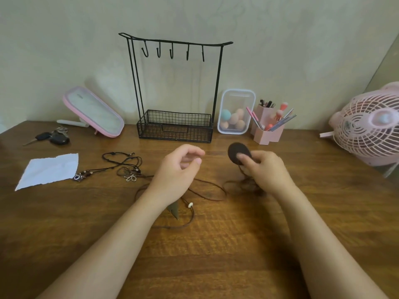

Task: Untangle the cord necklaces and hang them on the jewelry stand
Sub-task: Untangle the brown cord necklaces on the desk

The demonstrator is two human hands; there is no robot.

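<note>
One dark oval pendant (237, 152) trails thin brown cord (240, 170).

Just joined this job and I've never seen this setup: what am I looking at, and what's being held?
No machine here: a person works bare-handed, filmed by one camera on their head that looks down at the table. The right hand pinches a dark oval pendant; its brown cord trails on the table. The left hand hovers, loosely curled, holding nothing I can see. More necklaces lie tangled to the left, near paper and keys. The stand at the back has empty hooks.
</note>
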